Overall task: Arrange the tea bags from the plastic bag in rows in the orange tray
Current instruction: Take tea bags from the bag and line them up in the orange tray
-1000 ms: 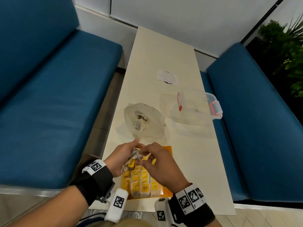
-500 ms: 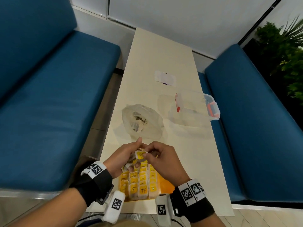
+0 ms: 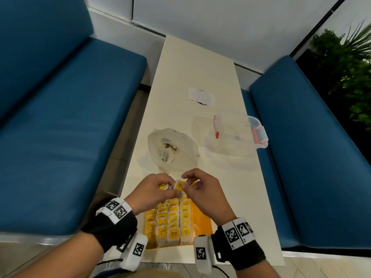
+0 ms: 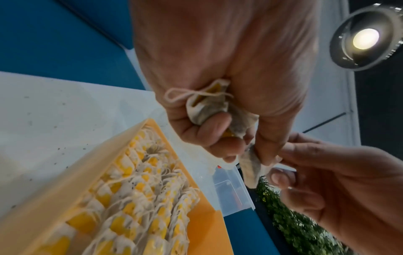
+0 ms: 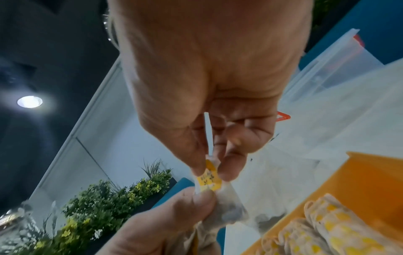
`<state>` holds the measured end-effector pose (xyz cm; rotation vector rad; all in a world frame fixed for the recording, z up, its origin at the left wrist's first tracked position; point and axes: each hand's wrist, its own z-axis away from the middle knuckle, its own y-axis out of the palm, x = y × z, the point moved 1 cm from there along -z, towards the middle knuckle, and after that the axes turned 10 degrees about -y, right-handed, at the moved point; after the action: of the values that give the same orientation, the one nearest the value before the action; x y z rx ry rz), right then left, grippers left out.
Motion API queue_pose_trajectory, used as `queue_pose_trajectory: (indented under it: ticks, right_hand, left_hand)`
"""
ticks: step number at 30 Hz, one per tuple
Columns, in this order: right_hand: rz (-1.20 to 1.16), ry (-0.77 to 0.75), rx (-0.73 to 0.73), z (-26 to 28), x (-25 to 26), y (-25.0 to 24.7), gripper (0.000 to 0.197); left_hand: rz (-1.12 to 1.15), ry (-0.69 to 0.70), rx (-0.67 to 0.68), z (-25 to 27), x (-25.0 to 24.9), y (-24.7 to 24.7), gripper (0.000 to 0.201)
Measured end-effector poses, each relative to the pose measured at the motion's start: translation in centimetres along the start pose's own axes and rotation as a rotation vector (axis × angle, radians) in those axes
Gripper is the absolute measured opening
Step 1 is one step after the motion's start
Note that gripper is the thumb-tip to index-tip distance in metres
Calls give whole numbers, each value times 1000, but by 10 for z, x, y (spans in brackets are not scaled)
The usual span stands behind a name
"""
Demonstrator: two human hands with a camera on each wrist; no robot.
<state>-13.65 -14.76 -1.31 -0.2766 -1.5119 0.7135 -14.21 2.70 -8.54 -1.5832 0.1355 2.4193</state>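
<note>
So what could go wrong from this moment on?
1. The left hand grips a bunch of tea bags while the right hand pinches one by its yellow tag; looped strings could snag and drag extras out.
2. Pulling might tear the thin paper.
3. A dropped bag could disturb the rows in the orange tray.

A long, narrow cream tabletop (image 3: 198, 67) runs from the near edge to a white panelled wall (image 3: 220, 21) at the far end. Blue upholstered bench seats flank it: one on the left (image 3: 66, 125), one on the right (image 3: 313, 149). A green leafy plant (image 3: 349, 73) stands at the far right against a dark surround. A round recessed ceiling light (image 4: 366, 38) is lit overhead. Light wood-tone floor (image 3: 128, 125) shows between the left bench and the tabletop.
</note>
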Motion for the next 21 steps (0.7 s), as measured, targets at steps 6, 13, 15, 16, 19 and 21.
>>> queue_pose_trajectory:
  ticks: [6, 13, 15, 16, 19, 21]
  right_hand:
    - [269, -95, 86, -6, 2, -5, 9]
    - [389, -112, 52, -10, -15, -26, 12]
    - [476, -54, 105, -13, -33, -26, 12]
    - [517, -22, 132, -14, -43, -26, 12]
    - [566, 33, 165, -17, -65, -26, 16]
    - [606, 45, 188, -19, -73, -25, 16]
  left_hand:
    - [-169, 65, -26, -2, -2, 5, 10]
    - [-125, -39, -170, -1, 9, -14, 10]
    - [-190, -72, -336, -2, 15, -23, 15]
    - [-225, -95, -380, -2, 17, -25, 21]
    - [-338, -192, -352, -5, 28, -30, 43]
    - [-388, -218, -310, -7, 36, -32, 46]
